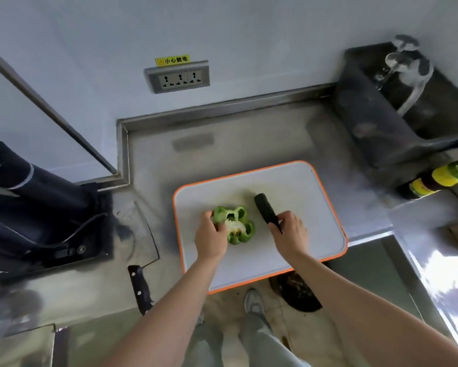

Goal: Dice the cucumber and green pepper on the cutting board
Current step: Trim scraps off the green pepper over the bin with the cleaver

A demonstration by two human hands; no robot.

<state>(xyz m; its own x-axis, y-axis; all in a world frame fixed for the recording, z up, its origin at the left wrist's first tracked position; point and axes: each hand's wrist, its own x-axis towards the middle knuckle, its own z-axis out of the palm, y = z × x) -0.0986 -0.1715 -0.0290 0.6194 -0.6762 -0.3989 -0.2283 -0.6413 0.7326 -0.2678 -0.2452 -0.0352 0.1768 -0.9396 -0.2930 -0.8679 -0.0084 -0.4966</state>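
Green pepper (234,225) sits open side up near the middle of the board (315,197), pale core & seeds showing. L hand (212,239) grips its left side, fingers curled over the wall at the cavity. That's prob. to steady it or pull the core out, since the seeds must go before dicing.

R hand (291,234) is wrapped round the near end of a dark, round-tipped cucumber (265,210). It lies on the board just right of the pepper, not touching it, far tip pointing away & a bit left. I read it as the cucumber, not a handle, though it's blurry. The grip may be to slide it aside & give the pepper room.

No blade in either hand. Cleaver (140,287) lies on the steel counter (235,133) left of the board, handle toward the person, so it's easy to reach once a hand is free.

Neither veg is diced yet, so the task looks early. Next, I'd guess: de-seed, then take the cleaver. Risk: the hollow pepper rocks on its lobes unless it's laid flat.
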